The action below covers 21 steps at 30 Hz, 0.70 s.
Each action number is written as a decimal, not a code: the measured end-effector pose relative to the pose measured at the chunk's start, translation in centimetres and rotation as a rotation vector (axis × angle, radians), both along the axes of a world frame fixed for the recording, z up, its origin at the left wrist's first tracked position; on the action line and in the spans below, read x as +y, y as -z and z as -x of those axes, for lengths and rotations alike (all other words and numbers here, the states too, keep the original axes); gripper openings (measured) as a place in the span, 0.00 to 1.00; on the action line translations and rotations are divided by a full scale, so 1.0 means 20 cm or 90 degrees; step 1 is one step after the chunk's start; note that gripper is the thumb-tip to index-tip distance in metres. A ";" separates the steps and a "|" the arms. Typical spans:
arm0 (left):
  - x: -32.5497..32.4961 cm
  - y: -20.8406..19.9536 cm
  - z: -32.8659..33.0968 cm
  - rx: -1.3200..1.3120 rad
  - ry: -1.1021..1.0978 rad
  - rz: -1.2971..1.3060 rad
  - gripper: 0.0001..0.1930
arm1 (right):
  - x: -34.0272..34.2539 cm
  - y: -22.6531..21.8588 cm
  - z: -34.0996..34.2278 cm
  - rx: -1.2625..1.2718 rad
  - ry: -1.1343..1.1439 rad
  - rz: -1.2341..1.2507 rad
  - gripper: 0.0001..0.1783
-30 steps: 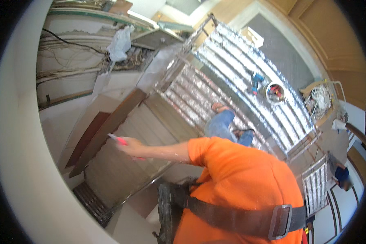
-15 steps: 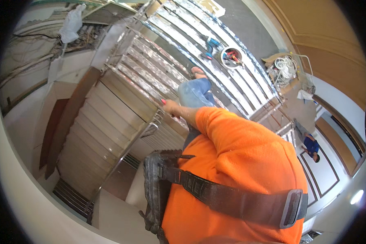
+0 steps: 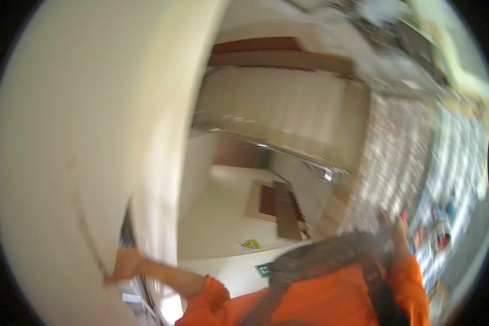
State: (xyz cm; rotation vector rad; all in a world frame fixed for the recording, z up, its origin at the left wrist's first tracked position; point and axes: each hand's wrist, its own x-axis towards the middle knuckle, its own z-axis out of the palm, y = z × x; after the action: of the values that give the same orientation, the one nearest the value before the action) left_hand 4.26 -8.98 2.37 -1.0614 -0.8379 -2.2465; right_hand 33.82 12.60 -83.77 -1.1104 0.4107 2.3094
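Note:
My left hand [image 3: 127,265] is raised against the pale wall [image 3: 92,81] at the left, by its edge. A thin dark line on the wall runs down to its fingertips. Blur hides whether the fingers hold anything. At the lower right, my right hand [image 3: 399,227] is closed round a small red object [image 3: 404,216] whose kind I cannot make out. It is close to a paint-spattered slatted platform [image 3: 388,157]. A dark strap [image 3: 383,288] and bag-like piece [image 3: 320,255] cross my orange top.
Beyond the wall edge, a stairwell drops away, with a metal handrail [image 3: 288,149] and a pale stepped underside [image 3: 277,98]. Brown boards [image 3: 286,209] lean below, near a yellow warning sign [image 3: 250,244]. A white bucket [image 3: 443,238] with red-handled tools stands on the white slats at the right.
My view has swung left, so the platform and bucket now sit at the right. My left hand has come into view at the wall. The red object is still in my right hand.

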 end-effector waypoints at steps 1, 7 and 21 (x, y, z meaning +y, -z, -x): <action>-0.07 -0.05 -0.10 0.008 0.150 -0.088 0.30 | 0.03 0.02 0.02 -0.077 -0.120 -0.122 0.27; 0.13 0.03 -0.19 0.172 0.101 0.159 0.29 | 0.64 -0.94 0.82 0.022 -0.255 -0.567 0.14; 0.49 0.23 -0.32 0.206 -0.417 0.121 0.40 | 0.79 -3.44 1.08 0.459 0.104 -0.919 0.10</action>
State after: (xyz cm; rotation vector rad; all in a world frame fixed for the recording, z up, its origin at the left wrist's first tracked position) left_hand 10.70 0.79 -2.28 -1.0078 -1.0778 -1.4341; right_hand 12.14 28.37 -14.88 0.4359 -0.8133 1.9680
